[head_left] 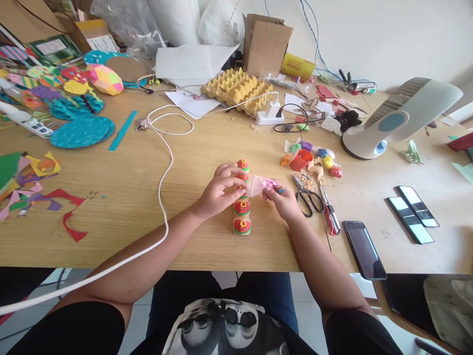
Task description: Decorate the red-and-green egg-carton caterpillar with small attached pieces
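A strip of egg-carton cups (242,217) decorated in red, green and yellow lies on the wooden table (148,197), running away from me. My left hand (218,192) curls over the strip's middle cups, fingers closed on it. My right hand (283,199) pinches a small clear plastic bag (260,186) with pink clay inside, held just right of the strip. Both hands nearly meet above the strip.
Black scissors (308,197) and a red cutter (330,214) lie right of my right hand, with a phone (364,249) beyond. Coloured clay pieces and a red cup (301,159) sit behind. A white cable (162,197), paper scraps (33,192), yellow egg tray (238,88) and fan (399,118) surround.
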Demonstrator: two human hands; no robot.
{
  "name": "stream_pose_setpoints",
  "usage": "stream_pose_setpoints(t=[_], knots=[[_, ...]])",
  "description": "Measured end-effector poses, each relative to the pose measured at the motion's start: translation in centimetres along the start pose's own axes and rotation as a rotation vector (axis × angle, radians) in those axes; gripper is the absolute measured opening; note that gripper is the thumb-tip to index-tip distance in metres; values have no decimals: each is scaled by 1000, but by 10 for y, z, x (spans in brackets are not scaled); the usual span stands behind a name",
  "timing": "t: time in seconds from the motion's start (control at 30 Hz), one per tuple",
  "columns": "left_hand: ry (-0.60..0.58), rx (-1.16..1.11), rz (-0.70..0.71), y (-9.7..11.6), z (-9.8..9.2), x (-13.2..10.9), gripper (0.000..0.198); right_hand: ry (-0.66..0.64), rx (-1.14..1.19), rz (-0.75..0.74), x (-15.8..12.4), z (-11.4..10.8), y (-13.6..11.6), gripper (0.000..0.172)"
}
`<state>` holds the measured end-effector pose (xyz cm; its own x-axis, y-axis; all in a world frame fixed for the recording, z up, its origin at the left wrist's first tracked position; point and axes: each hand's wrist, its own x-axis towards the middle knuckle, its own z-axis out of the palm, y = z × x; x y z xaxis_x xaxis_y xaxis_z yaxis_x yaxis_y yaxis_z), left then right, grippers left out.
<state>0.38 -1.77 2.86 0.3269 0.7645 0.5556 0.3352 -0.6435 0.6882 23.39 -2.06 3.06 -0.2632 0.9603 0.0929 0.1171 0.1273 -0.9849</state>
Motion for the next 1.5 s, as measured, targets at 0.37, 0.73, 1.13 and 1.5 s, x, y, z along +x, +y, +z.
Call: stream_pose_setpoints(t=[0.37,0.73,1.13,1.5], knots=[[-37,-7,-22,-2,2,-1,4,-29,-61,-29,-1,-1,2,47],[-62,-1,-44,1,1,-2,10,-58,-144,-52,-1,1,-5,47],[-31,139,100,6,4,-4,7,116,-259,-168,-9,9,-6,19],[44,266,205,9,10,-6,8,12,-475,-373,-20,29,-8,40]])
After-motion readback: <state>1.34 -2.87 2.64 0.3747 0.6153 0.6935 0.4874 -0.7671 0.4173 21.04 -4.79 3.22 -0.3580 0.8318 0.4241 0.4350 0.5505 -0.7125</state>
